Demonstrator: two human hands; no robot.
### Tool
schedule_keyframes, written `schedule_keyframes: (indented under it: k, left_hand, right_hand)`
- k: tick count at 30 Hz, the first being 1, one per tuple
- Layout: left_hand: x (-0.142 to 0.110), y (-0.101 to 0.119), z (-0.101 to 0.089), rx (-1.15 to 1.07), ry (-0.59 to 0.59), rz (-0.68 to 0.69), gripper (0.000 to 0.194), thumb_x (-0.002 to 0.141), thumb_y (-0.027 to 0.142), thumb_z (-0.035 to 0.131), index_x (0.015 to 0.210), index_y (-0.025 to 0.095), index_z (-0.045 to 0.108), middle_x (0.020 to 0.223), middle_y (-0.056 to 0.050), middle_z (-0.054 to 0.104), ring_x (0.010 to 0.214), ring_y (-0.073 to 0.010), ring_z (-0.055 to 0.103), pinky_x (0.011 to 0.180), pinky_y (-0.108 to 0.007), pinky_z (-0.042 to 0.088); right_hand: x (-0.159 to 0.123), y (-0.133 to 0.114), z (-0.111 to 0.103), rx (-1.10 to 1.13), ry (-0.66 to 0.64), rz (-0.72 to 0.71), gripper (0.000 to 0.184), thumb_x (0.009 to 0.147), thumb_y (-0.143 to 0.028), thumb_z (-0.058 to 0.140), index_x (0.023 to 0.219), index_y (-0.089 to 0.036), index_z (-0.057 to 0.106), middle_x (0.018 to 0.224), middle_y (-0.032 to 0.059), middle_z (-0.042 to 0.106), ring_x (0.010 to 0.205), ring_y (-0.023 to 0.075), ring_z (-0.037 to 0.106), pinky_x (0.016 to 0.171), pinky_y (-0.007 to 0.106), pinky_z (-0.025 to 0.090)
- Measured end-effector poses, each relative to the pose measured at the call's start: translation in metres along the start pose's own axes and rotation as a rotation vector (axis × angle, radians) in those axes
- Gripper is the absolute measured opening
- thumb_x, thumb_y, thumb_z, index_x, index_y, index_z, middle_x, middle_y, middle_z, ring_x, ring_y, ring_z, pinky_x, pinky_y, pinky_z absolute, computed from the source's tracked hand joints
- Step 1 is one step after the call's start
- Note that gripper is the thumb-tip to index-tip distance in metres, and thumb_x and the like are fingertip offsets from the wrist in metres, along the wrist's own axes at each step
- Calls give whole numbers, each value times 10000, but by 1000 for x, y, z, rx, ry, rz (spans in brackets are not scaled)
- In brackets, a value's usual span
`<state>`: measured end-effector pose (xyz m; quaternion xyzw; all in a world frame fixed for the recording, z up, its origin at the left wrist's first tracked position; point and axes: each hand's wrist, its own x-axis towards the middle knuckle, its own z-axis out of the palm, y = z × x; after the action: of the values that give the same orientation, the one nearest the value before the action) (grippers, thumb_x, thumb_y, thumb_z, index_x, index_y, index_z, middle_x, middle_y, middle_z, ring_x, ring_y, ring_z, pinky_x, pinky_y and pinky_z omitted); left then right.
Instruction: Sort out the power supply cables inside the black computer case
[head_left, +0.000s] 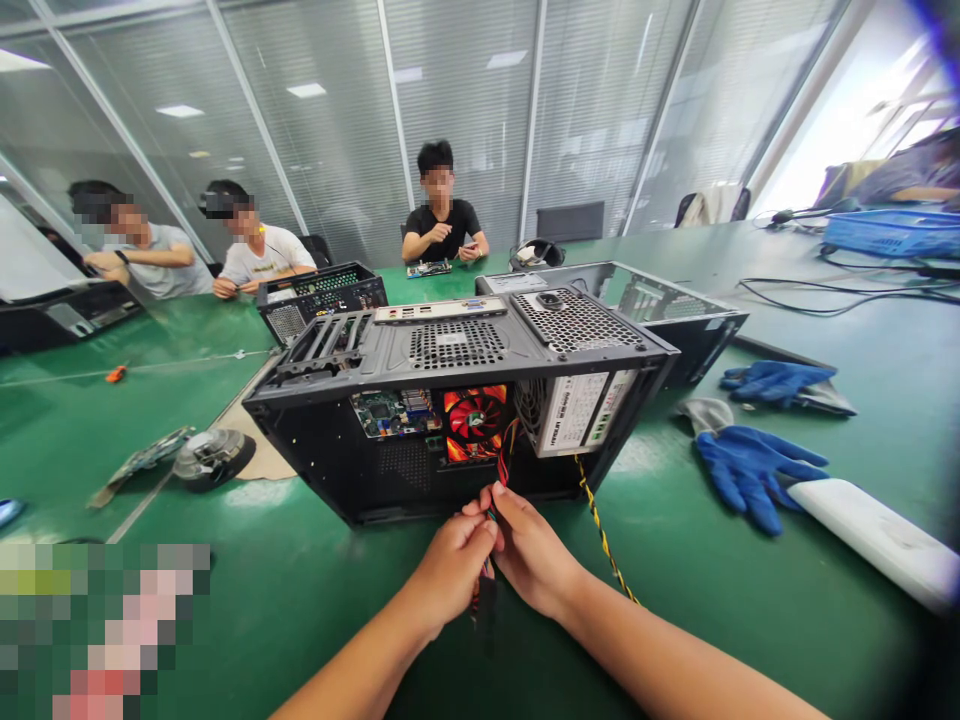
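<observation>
An open black computer case [450, 350] lies on its side on the green table [300, 590], showing a motherboard, a red fan [475, 420] and a grey power supply [577, 405]. A bundle of red and black cables [501, 468] runs out of the case toward me. My left hand [450, 565] and my right hand [532, 550] are both closed on this bundle just in front of the case, fingertips pinched together around it. A yellow-black braided cable [604, 535] trails from the power supply past my right wrist.
Blue gloves [754, 470] and a white flat object [874, 535] lie to the right. A loose fan and a circuit board [214, 455] lie left. More open cases stand behind. Three people sit across the table. A blue basket [892, 232] and cables sit far right.
</observation>
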<state>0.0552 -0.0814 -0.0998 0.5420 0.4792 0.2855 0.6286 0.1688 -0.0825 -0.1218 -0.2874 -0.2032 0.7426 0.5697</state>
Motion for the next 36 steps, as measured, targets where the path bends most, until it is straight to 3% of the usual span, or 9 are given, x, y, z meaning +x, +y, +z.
schedule_keyframes:
  k: [4, 8, 14, 19, 26, 28, 33, 36]
  left_hand:
    - [0, -1, -2, -383, -83, -152, 358, 734, 501, 624, 756, 152, 553, 496, 46, 463, 406, -66, 368, 421, -204, 245]
    - [3, -2, -5, -434, -155, -163, 389, 719, 529, 643, 712, 156, 537, 443, 45, 452, 356, -51, 309, 383, -196, 176]
    - [7, -3, -9, -184, -135, -82, 371, 768, 500, 597, 699, 136, 583, 485, 33, 475, 417, -68, 380, 441, -211, 267]
    - [3, 4, -7, 120, -33, 2, 331, 826, 434, 512, 668, 151, 576, 530, 27, 485, 484, -102, 447, 497, -225, 308]
    - [3, 8, -2, 416, 29, 62, 312, 854, 358, 445, 608, 180, 517, 476, 28, 470, 426, -110, 443, 502, -239, 294]
    - [5, 4, -3, 356, 11, 57, 332, 845, 396, 464, 607, 173, 521, 481, 24, 472, 444, -112, 456, 497, -236, 299]
    - [9, -4, -8, -190, -111, -115, 355, 724, 508, 625, 734, 162, 545, 485, 52, 461, 408, -79, 394, 427, -207, 257]
    - [10, -5, -12, -374, -180, -202, 351, 692, 483, 668, 758, 165, 536, 466, 54, 469, 365, -58, 341, 395, -191, 186]
  right_hand:
    - [-1, -2, 0, 5, -35, 7, 249, 822, -421, 624, 765, -181, 590, 750, 9, 656, 474, 84, 460, 487, 227, 432]
    - [-1, -2, -1, 2, -31, 18, 246, 825, -428, 620, 782, -186, 599, 660, -10, 621, 493, 96, 484, 537, 244, 457]
    - [-1, -1, 0, -21, -1, 0, 281, 801, -458, 638, 760, -184, 595, 751, 9, 662, 430, 72, 417, 446, 230, 398]
    - [-2, 0, 1, -9, 60, 6, 278, 773, -432, 682, 740, -172, 591, 811, 27, 682, 555, 83, 503, 524, 204, 417]
    - [-2, 2, 2, -46, 68, 0, 318, 761, -488, 669, 758, -188, 562, 821, 27, 673, 514, 110, 522, 426, 233, 379]
    - [-2, 3, 1, -47, 72, -11, 327, 759, -493, 671, 752, -183, 565, 813, 32, 672, 540, 119, 547, 437, 234, 386]
    - [-3, 1, 0, -29, 39, -23, 322, 775, -494, 655, 763, -181, 581, 819, 38, 674, 566, 135, 574, 479, 255, 417]
    - [-3, 0, 0, -20, 11, -15, 304, 800, -483, 630, 773, -184, 586, 807, 36, 671, 528, 125, 550, 473, 259, 417]
